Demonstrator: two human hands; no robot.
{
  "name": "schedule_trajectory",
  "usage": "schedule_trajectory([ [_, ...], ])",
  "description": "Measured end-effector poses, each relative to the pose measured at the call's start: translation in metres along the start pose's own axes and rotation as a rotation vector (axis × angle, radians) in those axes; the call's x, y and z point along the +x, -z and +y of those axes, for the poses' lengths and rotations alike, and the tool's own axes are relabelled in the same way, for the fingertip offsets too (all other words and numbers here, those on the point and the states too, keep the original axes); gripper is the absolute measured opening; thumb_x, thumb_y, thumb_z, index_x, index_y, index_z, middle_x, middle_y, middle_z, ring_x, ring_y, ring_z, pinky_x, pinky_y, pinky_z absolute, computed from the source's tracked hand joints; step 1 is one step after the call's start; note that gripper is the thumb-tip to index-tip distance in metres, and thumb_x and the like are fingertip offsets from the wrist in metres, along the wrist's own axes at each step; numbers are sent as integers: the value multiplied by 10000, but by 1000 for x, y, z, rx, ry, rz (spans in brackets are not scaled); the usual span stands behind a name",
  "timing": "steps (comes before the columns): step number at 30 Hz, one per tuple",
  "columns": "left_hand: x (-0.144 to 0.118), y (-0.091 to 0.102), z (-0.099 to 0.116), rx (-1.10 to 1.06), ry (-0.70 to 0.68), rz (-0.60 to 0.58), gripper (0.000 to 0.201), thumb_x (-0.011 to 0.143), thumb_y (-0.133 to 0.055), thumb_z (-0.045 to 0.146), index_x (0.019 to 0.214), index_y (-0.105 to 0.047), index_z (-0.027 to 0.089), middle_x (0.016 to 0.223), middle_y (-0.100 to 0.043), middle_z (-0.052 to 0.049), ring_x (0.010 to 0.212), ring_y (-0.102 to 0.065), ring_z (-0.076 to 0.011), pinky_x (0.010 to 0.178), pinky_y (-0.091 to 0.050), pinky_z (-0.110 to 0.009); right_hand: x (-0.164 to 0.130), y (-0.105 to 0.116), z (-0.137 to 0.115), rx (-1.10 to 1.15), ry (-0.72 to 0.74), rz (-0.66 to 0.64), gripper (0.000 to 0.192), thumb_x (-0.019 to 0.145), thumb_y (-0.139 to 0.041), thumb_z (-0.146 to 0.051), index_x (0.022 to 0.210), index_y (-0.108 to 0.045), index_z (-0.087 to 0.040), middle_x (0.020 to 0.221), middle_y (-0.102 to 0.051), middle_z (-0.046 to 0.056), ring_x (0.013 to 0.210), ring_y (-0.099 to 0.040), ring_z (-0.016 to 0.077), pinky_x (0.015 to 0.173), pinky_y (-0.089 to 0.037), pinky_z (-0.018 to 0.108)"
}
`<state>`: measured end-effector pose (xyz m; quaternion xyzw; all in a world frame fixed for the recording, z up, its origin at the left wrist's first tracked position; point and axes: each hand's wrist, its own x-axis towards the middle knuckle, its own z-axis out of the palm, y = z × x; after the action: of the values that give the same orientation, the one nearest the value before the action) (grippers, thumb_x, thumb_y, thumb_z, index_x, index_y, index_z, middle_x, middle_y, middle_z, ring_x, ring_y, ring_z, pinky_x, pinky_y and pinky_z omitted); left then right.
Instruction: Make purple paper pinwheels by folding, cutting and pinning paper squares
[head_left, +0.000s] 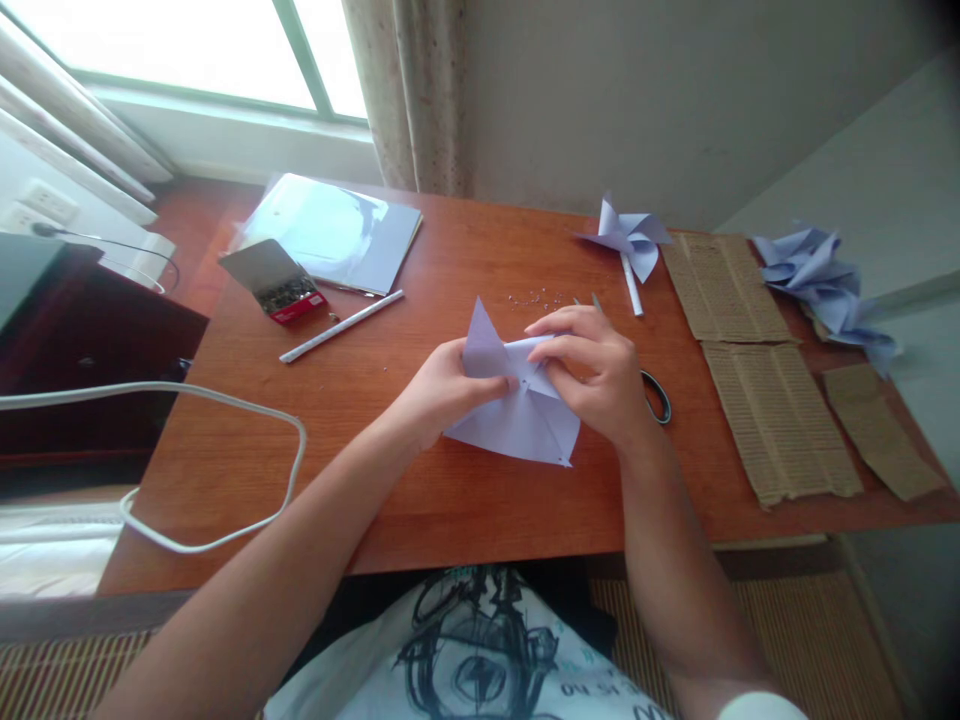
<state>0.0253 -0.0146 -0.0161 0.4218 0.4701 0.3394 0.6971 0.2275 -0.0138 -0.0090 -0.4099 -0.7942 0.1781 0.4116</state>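
A pale violet paper pinwheel (510, 425), partly folded, is held above the front middle of the table. My left hand (454, 385) grips its left side, the thumb pressed near the paper's centre and the fingers behind it. Opposite, my right hand (592, 370) has its bent fingers on a folded upper flap at the right. One paper point stands up beside my left hand, and a lower corner with a small hole hangs toward me. Scissors (657, 397) lie partly hidden behind my right hand. Small bits (536, 298) are scattered just beyond the paper.
On the wooden table (435, 520), a rolled paper stick (341, 326) lies near an open box of pins (289, 295) and a stack of paper (337, 235). A finished pinwheel (630, 240), cardboard pieces (780, 420) and more folded paper (817, 280) are at right. A white cable (300, 440) loops over the left edge.
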Motion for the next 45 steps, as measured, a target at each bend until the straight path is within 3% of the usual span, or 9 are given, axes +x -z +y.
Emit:
schedule_trajectory([
  [10,-1,-2,1,-56,10,24,330,601,-863,183,913,-770,134,882,-776,-69,737,-675,-187,687,-517,-277,1,0,-2,-58,20,3,253,832,-597,-26,811,-703,-255,1049,-725,37,1062,-627,258,978,-522,488],
  [20,0,-4,-2,-122,-37,76,315,585,-885,197,875,-781,132,860,-776,-72,719,-675,-189,677,-523,-279,1,-3,-6,-181,61,29,117,829,-691,-126,854,-705,-240,1221,-690,64,1211,-561,303,1071,-469,544],
  [28,2,-5,-3,-171,-128,233,265,615,-879,237,824,-756,130,820,-761,-54,686,-659,-169,644,-523,-262,1,-9,-10,-332,144,148,148,848,-695,-141,930,-715,-262,1305,-650,66,1258,-534,316,1080,-456,554],
  [32,3,-5,-2,-232,-170,313,283,621,-872,247,841,-743,125,825,-757,-53,685,-656,-169,639,-524,-261,-5,-15,-22,-325,262,230,229,831,-698,-108,981,-701,-281,1209,-700,46,1170,-577,277,1006,-506,481],
  [35,3,-3,0,-321,-180,338,280,618,-868,249,826,-724,128,792,-739,-37,652,-638,-154,615,-510,-249,-11,-27,-33,-299,375,123,230,858,-674,-126,1009,-694,-299,1137,-741,-5,1069,-604,222,971,-500,427],
  [38,3,-1,2,-411,-178,368,244,621,-851,230,773,-685,134,714,-696,-6,595,-597,-122,595,-487,-230,-15,-41,-40,-349,401,-26,214,913,-635,-156,1059,-708,-295,1214,-730,-9,1119,-582,209,1022,-449,419],
  [45,3,-5,3,-559,-192,422,250,616,-831,184,790,-658,136,704,-672,19,597,-578,-101,613,-479,-218,-15,-58,-39,-414,320,13,145,925,-681,-165,1006,-734,-273,1210,-727,25,1096,-582,229,981,-445,412],
])
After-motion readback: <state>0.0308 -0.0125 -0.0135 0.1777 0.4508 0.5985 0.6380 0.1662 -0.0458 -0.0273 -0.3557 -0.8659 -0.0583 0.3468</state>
